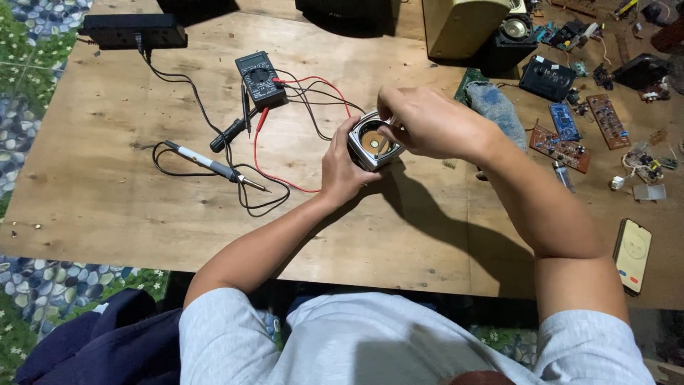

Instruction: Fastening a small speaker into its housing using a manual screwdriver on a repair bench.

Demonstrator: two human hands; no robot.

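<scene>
A small round metal-framed speaker (373, 142) with a tan cone is held above the plywood board (128, 207). My left hand (343, 170) grips it from the left and below. My right hand (427, 122) comes over its top right edge, fingers pinched at the rim. What the fingertips pinch is too small to tell. A black multimeter (260, 78) with red and black leads lies just behind the hands.
A soldering iron (214, 167) with a black cord lies at the left. A black power strip (134, 30) sits at the back left. Circuit boards (563, 146), a grey cloth (499, 108) and small parts crowd the right. A phone (632, 254) lies at the right edge.
</scene>
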